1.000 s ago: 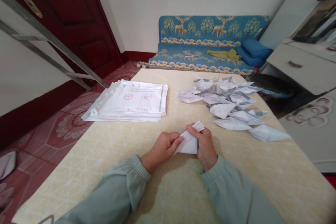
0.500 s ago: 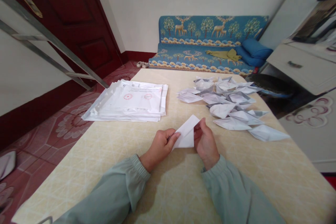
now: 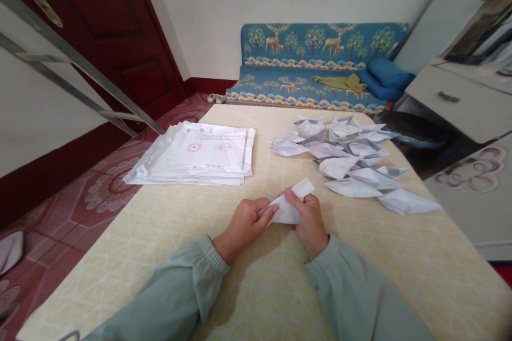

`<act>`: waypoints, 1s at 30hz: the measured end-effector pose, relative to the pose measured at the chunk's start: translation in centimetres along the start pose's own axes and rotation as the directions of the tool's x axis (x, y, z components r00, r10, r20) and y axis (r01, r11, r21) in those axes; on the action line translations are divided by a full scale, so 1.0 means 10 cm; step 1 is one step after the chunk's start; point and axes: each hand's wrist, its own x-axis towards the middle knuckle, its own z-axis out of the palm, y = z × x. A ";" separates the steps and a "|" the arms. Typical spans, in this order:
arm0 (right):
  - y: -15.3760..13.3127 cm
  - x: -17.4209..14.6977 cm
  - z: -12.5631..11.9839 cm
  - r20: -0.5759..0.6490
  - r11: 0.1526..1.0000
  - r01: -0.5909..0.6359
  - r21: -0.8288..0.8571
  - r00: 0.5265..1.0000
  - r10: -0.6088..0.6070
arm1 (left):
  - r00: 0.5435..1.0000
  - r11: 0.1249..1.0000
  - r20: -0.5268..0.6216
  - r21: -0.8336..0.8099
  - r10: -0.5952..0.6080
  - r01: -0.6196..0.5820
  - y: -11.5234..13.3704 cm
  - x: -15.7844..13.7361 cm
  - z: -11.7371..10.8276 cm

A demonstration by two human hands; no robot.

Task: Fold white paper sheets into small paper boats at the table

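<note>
A folded sheet of white paper [image 3: 286, 211] is held between my two hands above the near middle of the table. My left hand [image 3: 247, 222] pinches its left end, thumb on top. At the right side, my right hand [image 3: 310, 219] grips it with the thumb pressed across the upper face; the other fingers are mostly hidden behind the sheet. A narrow folded end of the paper sticks out past the right thumb. Several folded paper boats [image 3: 354, 187] lie in a cluster beyond my right hand, on the table's right side.
A stack of printed sheets [image 3: 216, 152] with red stamps lies on the left of the table [image 3: 160, 256]. Behind it stands a blue patterned sofa [image 3: 296, 82]. A metal ladder [image 3: 80, 66] leans at the left, near a dark red door [image 3: 108, 16]. White drawers [image 3: 460, 98] stand at the right.
My right hand has closed over the paper, its thumb coming down onto the upper face. The paper looks narrower at its upper right. My left hand keeps its hold.
</note>
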 end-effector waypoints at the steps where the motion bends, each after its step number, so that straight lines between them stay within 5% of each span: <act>1: 0.00 0.01 0.00 -0.022 1.000 -0.003 0.021 1.000 0.004 | 1.000 1.000 0.005 0.001 -0.002 0.002 0.00 0.00 0.00; 13: -0.09 0.08 -0.03 -0.239 0.985 0.076 0.156 0.970 -0.037 | 1.000 0.999 -0.028 0.040 0.008 -0.007 -0.02 0.00 -0.01; 30: -0.07 0.09 -0.04 -0.242 0.985 0.072 0.154 0.970 -0.033 | 1.000 1.000 -0.021 0.016 -0.005 0.005 -0.02 -0.01 -0.03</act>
